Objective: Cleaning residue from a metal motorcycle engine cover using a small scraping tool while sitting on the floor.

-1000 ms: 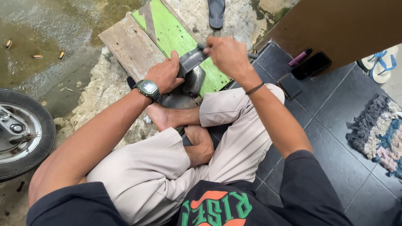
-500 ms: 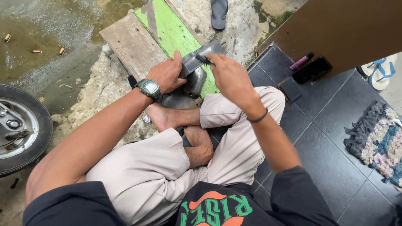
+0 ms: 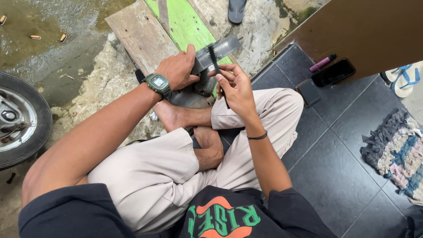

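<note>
I sit cross-legged on the floor. My left hand, with a green watch on its wrist, grips a flat grey metal piece held out over my feet. My right hand pinches a thin dark rod-like tool that lies across the metal piece and slants down past my palm. A dark rounded object sits under the metal piece, partly hidden by both hands.
A wooden plank with a green painted strip lies ahead on rough concrete. A wheel stands at the left. A phone, a pink tube and a dark wallet lie on dark tiles; a rag rug is at the right.
My right hand has drawn back from the far end of the metal piece toward me, and now holds the thin dark tool across it. My left hand keeps its grip.
</note>
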